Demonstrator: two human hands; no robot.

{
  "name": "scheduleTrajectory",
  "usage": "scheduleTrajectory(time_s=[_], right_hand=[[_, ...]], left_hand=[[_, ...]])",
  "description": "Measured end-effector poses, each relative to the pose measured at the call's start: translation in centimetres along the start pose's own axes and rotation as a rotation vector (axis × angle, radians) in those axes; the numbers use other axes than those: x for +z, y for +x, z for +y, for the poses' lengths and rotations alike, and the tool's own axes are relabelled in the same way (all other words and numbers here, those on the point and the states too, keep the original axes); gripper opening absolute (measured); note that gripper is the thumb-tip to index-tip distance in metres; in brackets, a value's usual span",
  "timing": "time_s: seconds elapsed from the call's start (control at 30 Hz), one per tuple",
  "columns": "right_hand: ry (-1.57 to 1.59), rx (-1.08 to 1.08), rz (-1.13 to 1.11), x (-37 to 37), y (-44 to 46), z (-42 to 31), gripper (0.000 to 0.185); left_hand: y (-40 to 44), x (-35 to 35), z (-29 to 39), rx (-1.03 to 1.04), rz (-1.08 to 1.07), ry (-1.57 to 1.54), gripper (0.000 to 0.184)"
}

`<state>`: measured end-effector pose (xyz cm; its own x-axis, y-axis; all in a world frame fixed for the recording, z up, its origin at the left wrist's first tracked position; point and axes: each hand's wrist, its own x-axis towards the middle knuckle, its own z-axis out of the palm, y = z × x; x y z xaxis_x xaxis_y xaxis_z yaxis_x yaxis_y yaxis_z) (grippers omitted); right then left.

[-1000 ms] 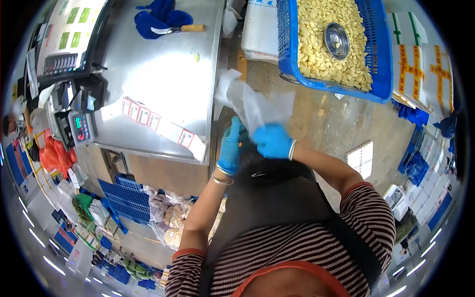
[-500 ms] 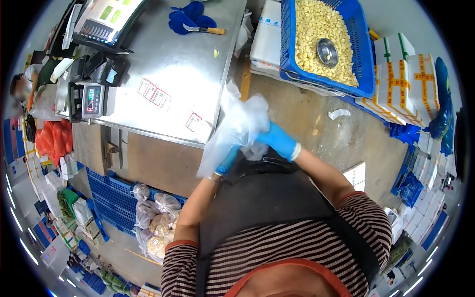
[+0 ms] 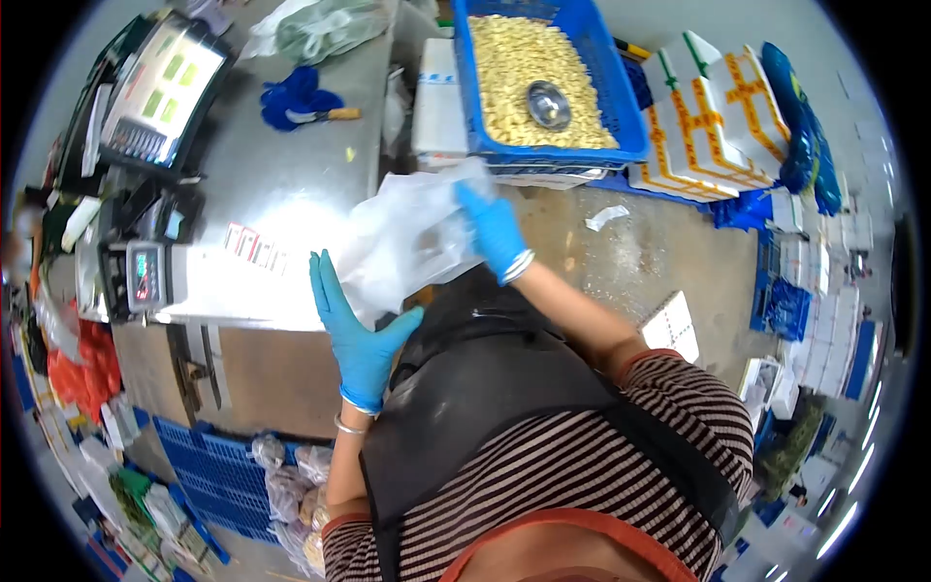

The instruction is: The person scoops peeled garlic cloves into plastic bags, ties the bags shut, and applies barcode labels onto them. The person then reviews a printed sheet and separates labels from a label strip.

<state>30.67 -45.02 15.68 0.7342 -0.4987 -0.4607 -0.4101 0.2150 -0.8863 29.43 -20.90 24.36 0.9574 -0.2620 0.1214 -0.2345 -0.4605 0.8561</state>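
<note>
A clear, whitish plastic bag (image 3: 402,228) is spread between my hands over the near corner of the steel table. My right hand (image 3: 495,233), in a blue glove, pinches the bag near its upper right edge. My left hand (image 3: 361,339), also gloved in blue, has its fingers and thumb spread beside the bag's lower left side. Whether its fingertips touch the film, I cannot tell. Printed labels (image 3: 254,247) lie on the table left of the bag.
A blue crate (image 3: 635,136) of pale peeled garlic cloves (image 3: 514,68) holds a metal bowl (image 3: 549,105). On the steel table (image 3: 335,165) lie a wooden-handled knife (image 3: 335,114) and blue cloth (image 3: 291,95). A scale display (image 3: 145,274) and screen (image 3: 160,92) stand left. Foam boxes (image 3: 698,116) are stacked right.
The bunched bag has been spread out. My left hand has come off it and moved left with fingers apart; my right hand has moved up, still holding the film. The view has shifted.
</note>
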Motion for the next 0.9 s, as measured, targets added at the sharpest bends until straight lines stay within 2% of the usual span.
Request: scheduleTrajectory(time_s=[0.07,0.1,0.13,0.17,0.2,0.23,0.27,0.3,0.33,0.37,0.4,0.43,0.47,0.5,0.53,0.6,0.7,0.8,0.83,0.9], right_hand=[[-0.012,0.031,-0.122,1.5,-2.4,-3.5,0.042],[-0.072,-0.08,-0.206,1.0,-2.6,-4.3,0.04],[-0.131,-0.189,-0.293,0.5,-2.6,-4.8,0.038],[-0.188,-0.297,-0.38,0.0,-2.0,-5.2,0.036],[-0.314,-0.445,-0.439,-1.2,-0.8,-5.4,0.033],[-0.443,-0.592,-0.497,-3.0,0.8,-5.8,0.032],[-0.575,-0.741,-0.551,-5.1,2.7,-6.4,0.032],[-0.66,-0.74,-0.719,-7.2,4.6,-8.1,0.035],[-0.554,-0.53,-0.733,-9.1,6.5,-9.4,0.038],[-0.443,-0.323,-0.742,-11.0,8.8,-10.7,0.04],[-0.328,-0.12,-0.746,-12.9,11.7,-12.1,0.043],[-0.225,-0.23,-0.778,-15.0,16.5,-12.3,0.055],[-0.114,-0.332,-0.809,-17.0,22.1,-10.9,0.068],[-0.375,-0.46,-0.609,-19.3,27.9,-8.8,0.079],[-0.634,-0.578,-0.4,-21.3,32.9,-7.2,0.091],[-1.117,-0.513,-0.151,-24.2,38.8,-6.6,0.092],[-1.429,-0.369,-0.348,-24.6,45.3,-4.7,0.093],[-1.424,-0.326,-0.479,-25.0,48.9,-4.6,0.084],[-1.376,-0.345,-0.473,-25.3,49.8,-6.0,0.082],[-1.246,-0.413,-0.398,-25.8,51.1,-9.6,0.076]], left_hand=[[1.9,2.0,-0.2,0.059,0.082,0.221,0.106],[3.2,2.9,-0.7,0.084,0.132,0.337,0.106],[5.0,3.4,-2.0,0.017,0.171,0.32,0.098],[6.1,3.7,-4.5,0.064,0.243,0.009,0.084],[6.6,3.4,-8.4,-0.102,0.206,-0.076,0.062],[7.8,2.6,-12.1,-0.053,0.159,0.043,0.046],[9.4,2.0,-8.8,-0.232,0.106,0.059,0.036],[10.9,1.9,-8.9,-0.315,0.097,-0.117,0.036],[12.1,1.2,-8.6,-0.361,0.037,-0.141,0.036],[13.2,1.0,-8.4,-0.293,0.001,-0.209,0.034],[14.5,1.7,-7.8,-0.316,-0.016,-0.278,0.031],[16.0,2.5,-6.1,-0.341,-0.031,-0.347,0.03],[17.4,3.5,-2.3,-0.467,-0.028,-0.412,0.028],[18.9,4.0,-2.1,-0.463,-0.044,-0.488,0.023],[20.9,4.8,-0.4,-0.476,-0.068,-0.439,0.021],[24.9,7.8,3.8,-0.405,-0.001,-0.441,0.019],[31.0,11.5,7.7,-0.26,-0.052,-0.301,0.028],[37.3,17.0,13.0,-0.134,-0.115,-0.278,0.028],[39.4,18.7,13.5,0.002,-0.116,-0.152,0.028],[42.8,23.1,14.8,0.052,-0.104,-0.215,0.027]])
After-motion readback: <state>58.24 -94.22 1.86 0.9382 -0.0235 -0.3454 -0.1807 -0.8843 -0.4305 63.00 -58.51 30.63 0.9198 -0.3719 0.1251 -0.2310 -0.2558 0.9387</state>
